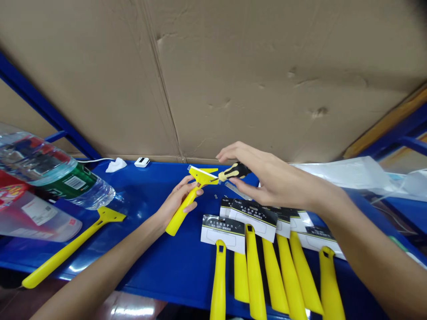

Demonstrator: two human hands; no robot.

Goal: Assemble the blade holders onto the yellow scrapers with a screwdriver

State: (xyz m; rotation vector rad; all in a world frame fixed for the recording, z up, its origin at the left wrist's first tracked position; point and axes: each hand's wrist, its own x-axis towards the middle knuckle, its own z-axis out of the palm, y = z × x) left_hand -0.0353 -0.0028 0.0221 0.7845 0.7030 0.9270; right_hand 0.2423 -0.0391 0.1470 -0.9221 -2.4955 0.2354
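Note:
My left hand [176, 200] grips the handle of a short yellow scraper [188, 199], its blade head raised and pointing away from me. My right hand [267, 178] holds a small screwdriver with a black and yellow handle [233, 171], its tip at the scraper's head. Both hands hover just above the blue table [160, 262]. Two tiny rings or screws [216, 196] lie on the table under the scraper's head.
Several yellow scrapers with white and black card sleeves [253, 218] lie in a row at the front right. A long yellow scraper [71, 246] lies at the left beside plastic bottles [53, 173]. Clear plastic bags [350, 173] sit at the right. Cardboard [233, 75] walls the back.

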